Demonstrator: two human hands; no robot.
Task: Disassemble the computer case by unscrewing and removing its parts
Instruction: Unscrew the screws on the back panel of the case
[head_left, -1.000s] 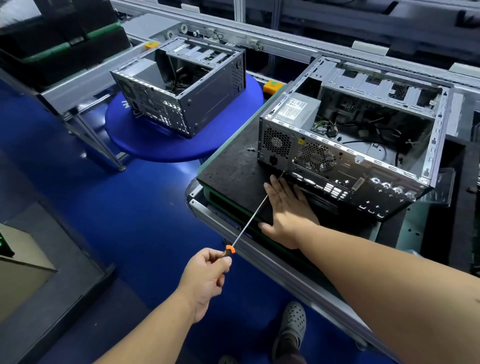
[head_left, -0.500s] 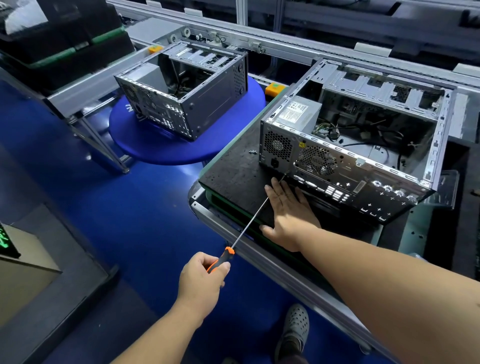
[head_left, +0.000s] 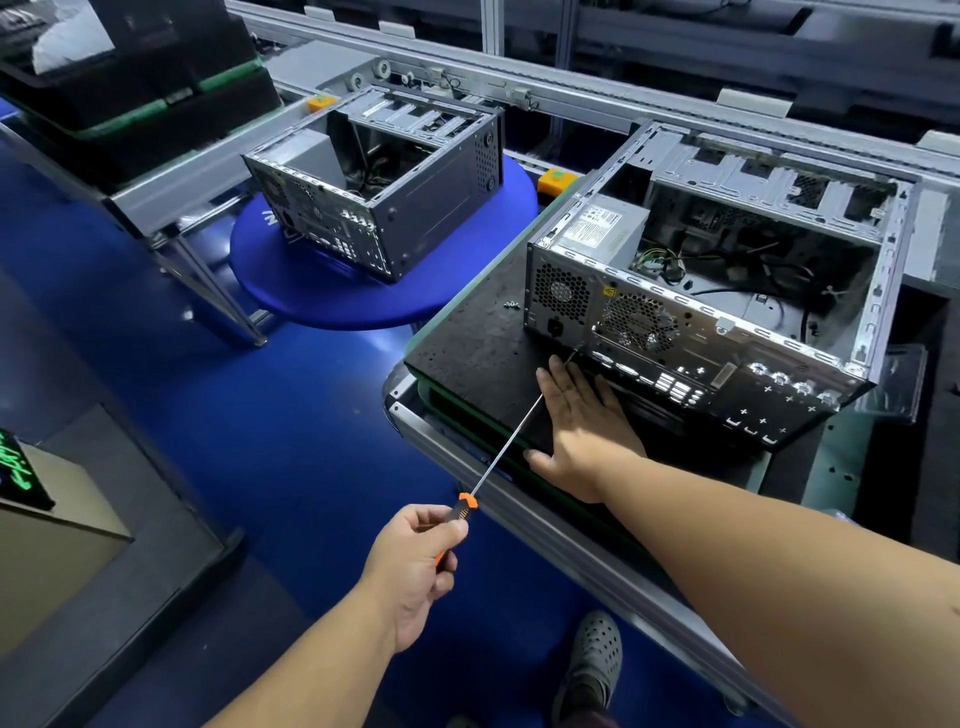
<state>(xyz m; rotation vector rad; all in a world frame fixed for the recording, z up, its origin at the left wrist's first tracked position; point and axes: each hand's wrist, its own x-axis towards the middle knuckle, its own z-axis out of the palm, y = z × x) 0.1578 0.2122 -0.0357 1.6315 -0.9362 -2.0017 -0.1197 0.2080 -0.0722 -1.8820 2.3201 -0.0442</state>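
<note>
Grip on the screwdriver (head_left: 511, 444) has slid back so the left hand (head_left: 415, 566) curls round only its handle end, tip still at the computer case (head_left: 701, 306) rear on the black mat (head_left: 478, 338), right hand (head_left: 582, 431) flat, suggesting 1 screw still turning.

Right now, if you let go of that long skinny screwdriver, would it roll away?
Probably. The screwdriver has a thin round shaft, so it would likely roll on the black mat. Its orange-and-black handle, held by the left hand, looks thicker, so it might curve as it rolls. The shaft looks straight and stiff, not floppy.
</note>
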